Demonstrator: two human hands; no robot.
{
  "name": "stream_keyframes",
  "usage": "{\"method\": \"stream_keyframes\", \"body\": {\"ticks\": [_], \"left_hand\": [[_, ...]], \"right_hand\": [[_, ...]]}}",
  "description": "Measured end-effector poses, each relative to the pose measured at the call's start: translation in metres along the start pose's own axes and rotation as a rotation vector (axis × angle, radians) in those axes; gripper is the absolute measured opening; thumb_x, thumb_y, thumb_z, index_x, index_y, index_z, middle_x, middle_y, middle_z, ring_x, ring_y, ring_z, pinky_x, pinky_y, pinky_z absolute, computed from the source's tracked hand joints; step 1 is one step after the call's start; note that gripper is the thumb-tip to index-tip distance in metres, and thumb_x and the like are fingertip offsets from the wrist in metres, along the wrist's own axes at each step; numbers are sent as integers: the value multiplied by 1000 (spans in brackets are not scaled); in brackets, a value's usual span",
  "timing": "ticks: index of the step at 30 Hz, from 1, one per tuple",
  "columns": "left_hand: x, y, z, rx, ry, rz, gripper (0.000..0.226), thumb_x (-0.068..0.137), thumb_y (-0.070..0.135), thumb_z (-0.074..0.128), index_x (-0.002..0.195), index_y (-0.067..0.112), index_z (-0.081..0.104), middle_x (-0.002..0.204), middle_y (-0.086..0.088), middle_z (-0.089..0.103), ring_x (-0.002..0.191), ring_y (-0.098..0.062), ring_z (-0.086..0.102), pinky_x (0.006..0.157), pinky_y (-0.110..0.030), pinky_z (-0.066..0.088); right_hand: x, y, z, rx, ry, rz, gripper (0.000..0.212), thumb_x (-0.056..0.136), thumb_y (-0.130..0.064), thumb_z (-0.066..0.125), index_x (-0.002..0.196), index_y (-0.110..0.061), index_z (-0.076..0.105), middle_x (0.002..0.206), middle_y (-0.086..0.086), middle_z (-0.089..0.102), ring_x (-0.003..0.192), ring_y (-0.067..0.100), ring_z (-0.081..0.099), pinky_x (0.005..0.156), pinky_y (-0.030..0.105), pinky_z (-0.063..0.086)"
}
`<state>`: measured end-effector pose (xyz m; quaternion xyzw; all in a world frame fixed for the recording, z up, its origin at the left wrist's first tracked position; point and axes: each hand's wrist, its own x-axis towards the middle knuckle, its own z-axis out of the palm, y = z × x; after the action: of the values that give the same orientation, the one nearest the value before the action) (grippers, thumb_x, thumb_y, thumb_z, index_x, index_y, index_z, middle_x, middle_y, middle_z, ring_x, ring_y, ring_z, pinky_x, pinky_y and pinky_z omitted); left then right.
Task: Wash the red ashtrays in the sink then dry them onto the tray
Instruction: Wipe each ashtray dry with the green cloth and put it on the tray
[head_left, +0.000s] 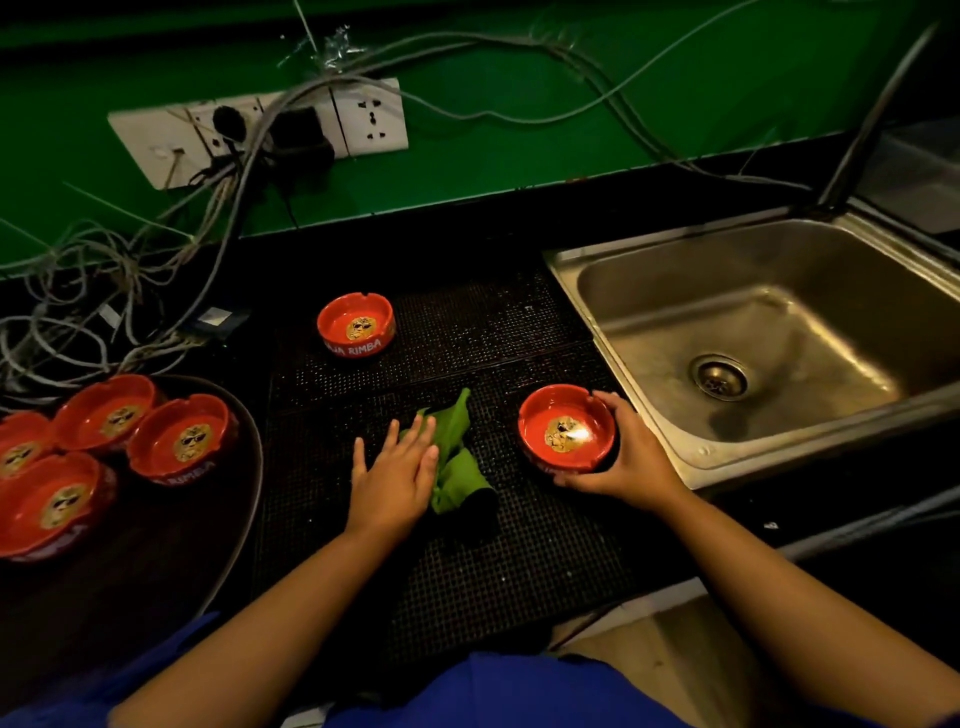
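A black desk (467, 234) runs below a green wall (519, 130). At 3 o'clock a stainless steel sink (779, 291) is set into it, with its round drain in view. At 8 o'clock lies a dark round tray (171, 545) carrying four red round ashtrays (182, 434), each with a gold face emblem, packed close together. A black mesh mat (493, 332) covers the middle of the desk. From 9 to 11 o'clock a tangle of grey cables (104, 270) trails from a white socket panel (371, 117) on the wall.

The right grip (634, 457), at 3 o'clock on the mat, curls its fingers and thumb round a fifth red ashtray (566, 428). This one stands upright on the mat, just beside the sink's rim. The left grip (395, 473) is wide, with its fingers straight and flat on a crumpled green cloth (457, 467) at the mat's centre. A sixth red ashtray (356, 325) stands alone on the mat at 11 o'clock, well apart from both grips.
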<state>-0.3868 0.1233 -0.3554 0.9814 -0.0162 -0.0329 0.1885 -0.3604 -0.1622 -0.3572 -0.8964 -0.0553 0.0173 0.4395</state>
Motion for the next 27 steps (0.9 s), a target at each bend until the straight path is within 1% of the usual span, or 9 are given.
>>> {"method": "stream_keyframes", "body": {"ticks": [2, 4, 7, 9, 12, 15, 17, 21, 27], "left_hand": [[-2, 4, -1, -62, 30, -17, 54, 96, 49, 17, 147, 32, 16, 155, 12, 18, 144, -9, 5, 113, -45, -10], [-3, 10, -4, -157, 117, -14, 63, 92, 55, 21, 148, 29, 8, 156, 8, 12, 143, -8, 1, 113, -42, -10], [0, 31, -16, -247, 186, 126, 76, 83, 65, 20, 145, 30, -8, 155, 8, -7, 143, -11, -10, 114, -39, -9], [5, 53, -24, -288, 99, 250, 80, 83, 69, 31, 144, 37, -10, 154, 11, -16, 143, -10, -13, 115, -38, -4], [22, 86, -27, -286, -138, 321, 103, 73, 63, 58, 144, 41, -13, 150, 19, -22, 143, -9, -10, 116, -42, 4], [42, 108, -17, -211, -278, 318, 126, 59, 60, 75, 144, 38, -15, 152, 15, -21, 143, -10, -5, 118, -43, 12], [52, 119, -8, -175, -325, 294, 135, 54, 55, 82, 145, 34, -16, 156, 7, -14, 144, -13, -2, 118, -40, 11], [64, 124, 3, -158, -331, 248, 137, 51, 48, 86, 149, 21, -6, 157, -2, 8, 144, -18, 10, 118, -31, 14], [51, 124, 9, -210, -195, 220, 123, 50, 48, 86, 147, 14, 17, 148, -1, 26, 136, -16, 26, 112, -22, 22]], "right_hand": [[-1, 1, -3, -18, -1, -14, 117, 39, -59, 86, 138, -25, 34, 134, -12, 42, 136, 19, 32, 114, 43, 26], [2, -1, -6, -53, -26, -47, 117, 40, -59, 85, 139, -23, 34, 140, -5, 44, 142, 18, 22, 117, 48, 12], [6, 4, -19, -116, -109, -100, 114, 45, -60, 82, 141, -24, 31, 147, -6, 38, 145, 11, 6, 117, 43, -8], [10, 15, -31, -150, -160, -120, 117, 48, -65, 77, 146, -26, 26, 151, -8, 25, 144, 8, -4, 114, 39, -14], [13, 32, -44, -144, -92, -82, 108, 63, -81, 57, 149, -29, 18, 156, 0, 16, 144, 14, -6, 116, 39, -9], [9, 46, -44, -220, 65, -57, 83, 85, -68, 41, 148, -18, 22, 155, 6, 24, 143, 14, 0, 116, 37, 0], [1, 49, -41, -294, 112, -78, 83, 85, -70, 34, 149, -18, 21, 155, 4, 24, 141, 9, -2, 116, 35, 3], [1, 51, -40, -365, 90, -75, 87, 78, -71, 17, 150, -23, 16, 158, -2, 15, 140, 6, -10, 116, 33, -2], [0, 55, -41, -311, 97, -86, 87, 79, -71, 19, 149, -20, 21, 157, -2, 19, 141, 7, -6, 116, 36, 1]]}}
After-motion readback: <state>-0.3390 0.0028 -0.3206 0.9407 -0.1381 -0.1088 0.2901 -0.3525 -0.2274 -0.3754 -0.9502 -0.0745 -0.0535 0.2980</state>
